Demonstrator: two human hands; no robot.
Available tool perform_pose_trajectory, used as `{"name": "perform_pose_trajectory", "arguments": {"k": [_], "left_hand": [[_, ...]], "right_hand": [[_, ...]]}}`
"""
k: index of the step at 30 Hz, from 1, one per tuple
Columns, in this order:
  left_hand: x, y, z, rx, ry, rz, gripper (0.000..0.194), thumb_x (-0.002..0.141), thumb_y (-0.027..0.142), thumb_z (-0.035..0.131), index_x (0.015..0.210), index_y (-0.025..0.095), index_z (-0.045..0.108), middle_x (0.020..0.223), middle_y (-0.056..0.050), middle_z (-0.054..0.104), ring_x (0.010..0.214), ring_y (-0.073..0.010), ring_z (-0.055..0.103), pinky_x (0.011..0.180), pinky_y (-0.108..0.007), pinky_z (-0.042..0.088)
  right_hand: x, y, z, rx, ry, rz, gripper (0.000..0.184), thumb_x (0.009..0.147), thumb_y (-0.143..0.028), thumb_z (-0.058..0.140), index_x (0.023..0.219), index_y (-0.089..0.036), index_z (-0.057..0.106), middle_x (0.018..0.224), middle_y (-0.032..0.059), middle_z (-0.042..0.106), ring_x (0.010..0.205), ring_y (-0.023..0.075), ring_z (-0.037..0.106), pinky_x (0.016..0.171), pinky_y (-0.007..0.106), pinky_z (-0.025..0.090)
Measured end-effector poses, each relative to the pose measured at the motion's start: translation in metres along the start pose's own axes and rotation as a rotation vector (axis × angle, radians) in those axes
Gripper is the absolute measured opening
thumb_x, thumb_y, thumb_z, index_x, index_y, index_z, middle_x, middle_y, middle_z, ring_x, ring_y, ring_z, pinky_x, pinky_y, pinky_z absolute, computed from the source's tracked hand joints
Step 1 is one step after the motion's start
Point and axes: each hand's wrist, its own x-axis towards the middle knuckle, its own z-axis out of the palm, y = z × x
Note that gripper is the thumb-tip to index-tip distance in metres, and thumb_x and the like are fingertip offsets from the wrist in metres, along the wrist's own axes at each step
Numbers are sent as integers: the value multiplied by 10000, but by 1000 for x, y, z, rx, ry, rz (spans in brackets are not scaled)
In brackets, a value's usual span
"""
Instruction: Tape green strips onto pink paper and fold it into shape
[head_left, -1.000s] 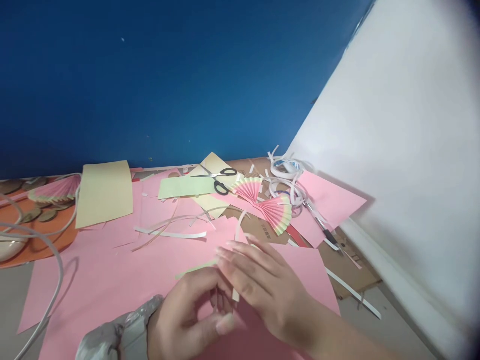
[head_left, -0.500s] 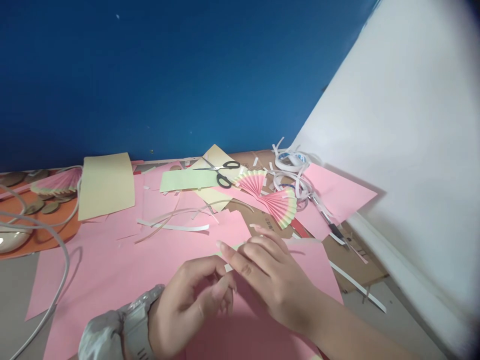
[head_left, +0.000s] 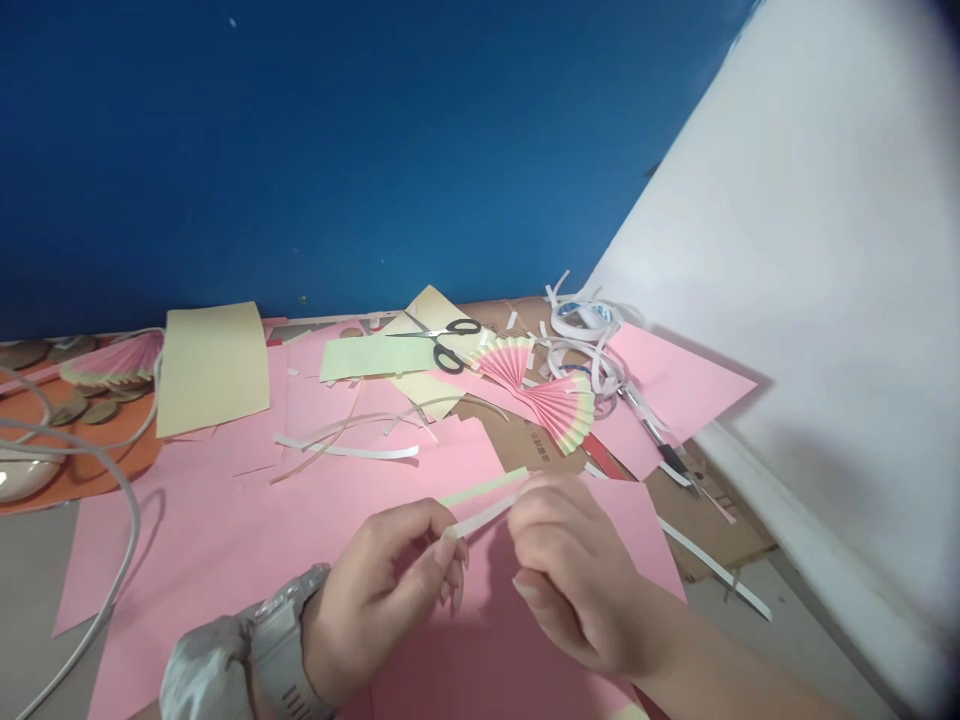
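Note:
My left hand (head_left: 382,580), with a grey watch (head_left: 283,640) at its wrist, is closed, thumb and finger pinching one end of a narrow white strip (head_left: 486,516). The strip slants up to my right hand (head_left: 574,565), whose curled fingers are closed on its other end. Just behind it runs a narrow pale green strip (head_left: 487,485) from my left fingers towards my right knuckles; whether a hand grips it is hidden. Beneath both hands lies a large pink paper sheet (head_left: 300,560).
Beyond the hands lie black-handled scissors (head_left: 448,358), a pleated pink-and-green paper fan (head_left: 559,412), tape rolls (head_left: 581,320) and a pen (head_left: 660,440). A white cable (head_left: 133,530) curves at left near a mouse (head_left: 28,478). A blue wall (head_left: 337,150) stands behind.
My right fingers, earlier extended beside the left fingertips, have curled and moved right. The white strip, earlier showing only as a small piece, now stretches between both hands.

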Motion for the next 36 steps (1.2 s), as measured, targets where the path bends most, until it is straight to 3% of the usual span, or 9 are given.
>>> {"name": "perform_pose_trajectory", "arguments": {"k": [5,15,20,27,36], "left_hand": [[-5,-2,0,78,-73,55,262,917,318,371,790,160,537,693,-19,555,640,-124,514,612,-238,410],[-7,-4,2,139,-109,182,207,929,219,290,868,175,483,745,-11,491,671,-129,438,641,-257,372],[-6,-5,1,254,-130,157,184,930,204,291,849,182,455,752,-4,479,670,-128,410,630,-259,348],[-7,-6,2,182,-130,137,196,935,213,280,809,194,428,723,14,441,642,-122,372,616,-260,336],[-6,-4,0,124,-133,159,196,933,219,306,752,200,379,683,33,386,610,-107,339,583,-238,322]], "right_hand": [[1,-1,10,72,-227,19,179,765,-62,377,699,-215,310,590,-26,407,551,132,349,551,265,320],[4,-6,7,121,-276,133,186,748,-46,339,697,-217,286,570,-33,415,547,127,359,585,254,335],[3,-5,6,99,-333,148,193,769,-55,332,684,-220,277,566,-32,391,537,133,322,570,262,307],[2,-1,4,298,-391,174,228,765,-44,355,689,-219,231,581,-41,360,536,118,315,577,248,323],[5,-4,-1,438,-496,336,227,885,-140,273,675,-213,233,591,-36,341,566,113,336,555,241,316]]}}
